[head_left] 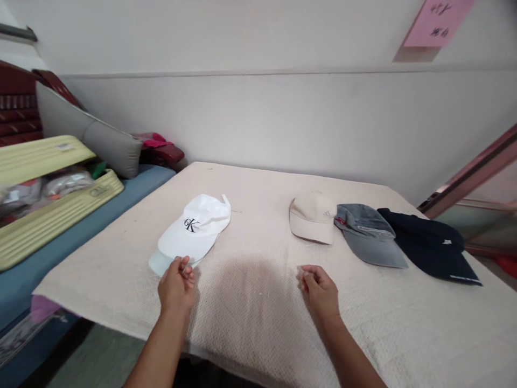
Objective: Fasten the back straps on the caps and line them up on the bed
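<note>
A white cap with a dark logo lies on the cloth-covered table, stacked on a pale mint cap whose brim peeks out below it. My left hand rests just below that brim, fingers curled loosely together, holding nothing I can see. My right hand lies on the cloth near the middle, fingers curled in, apart from any cap. To the right sit a beige cap, a grey denim cap and a dark navy cap in an overlapping row.
An open yellow suitcase with bagged items sits on a blue mattress to the left. A grey cushion leans behind it. A white wall runs behind the table, with a pink note on it. A framed panel stands at right.
</note>
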The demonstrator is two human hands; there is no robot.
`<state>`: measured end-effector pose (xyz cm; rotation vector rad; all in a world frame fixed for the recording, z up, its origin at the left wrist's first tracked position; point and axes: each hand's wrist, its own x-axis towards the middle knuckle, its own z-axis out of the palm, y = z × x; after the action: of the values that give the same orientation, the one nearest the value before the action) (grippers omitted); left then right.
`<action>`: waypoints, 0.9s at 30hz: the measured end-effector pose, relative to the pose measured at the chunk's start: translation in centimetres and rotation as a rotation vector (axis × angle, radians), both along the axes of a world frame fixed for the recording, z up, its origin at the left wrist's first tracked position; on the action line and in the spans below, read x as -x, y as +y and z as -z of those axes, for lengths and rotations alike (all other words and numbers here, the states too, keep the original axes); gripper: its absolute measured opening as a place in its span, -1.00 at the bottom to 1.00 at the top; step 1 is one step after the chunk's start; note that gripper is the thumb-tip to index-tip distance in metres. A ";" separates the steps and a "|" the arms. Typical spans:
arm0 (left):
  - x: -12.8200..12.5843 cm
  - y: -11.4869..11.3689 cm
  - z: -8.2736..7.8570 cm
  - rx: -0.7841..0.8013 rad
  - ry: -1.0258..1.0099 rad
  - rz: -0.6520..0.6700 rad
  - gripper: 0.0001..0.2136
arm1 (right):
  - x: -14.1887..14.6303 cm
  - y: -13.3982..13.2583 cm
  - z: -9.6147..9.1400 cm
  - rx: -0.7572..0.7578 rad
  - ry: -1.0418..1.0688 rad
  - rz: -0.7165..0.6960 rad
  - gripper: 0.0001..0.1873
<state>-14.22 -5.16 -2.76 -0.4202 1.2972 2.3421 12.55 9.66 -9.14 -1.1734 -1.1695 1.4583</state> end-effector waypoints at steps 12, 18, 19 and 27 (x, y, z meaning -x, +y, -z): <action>0.9 -0.9 -0.5 0.047 0.015 0.111 -0.90 | 1.7 -1.2 -1.3 0.156 -0.005 -0.209 -0.85; -0.4 1.3 -0.7 -0.003 0.000 0.396 -0.79 | 2.9 -2.1 -1.8 0.168 -0.058 -0.326 -0.92; -1.0 1.6 -0.7 -0.015 0.015 0.421 -0.78 | 3.0 -2.2 -2.0 0.176 -0.058 -0.350 -0.93; -10.1 1.3 -0.5 -0.103 0.179 0.763 -0.69 | 1.3 -2.3 -4.5 0.312 0.282 -0.453 -0.59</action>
<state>-4.12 -3.88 -2.31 0.2885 1.1332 1.7975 11.30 7.38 -4.61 -0.8911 -1.0753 2.1363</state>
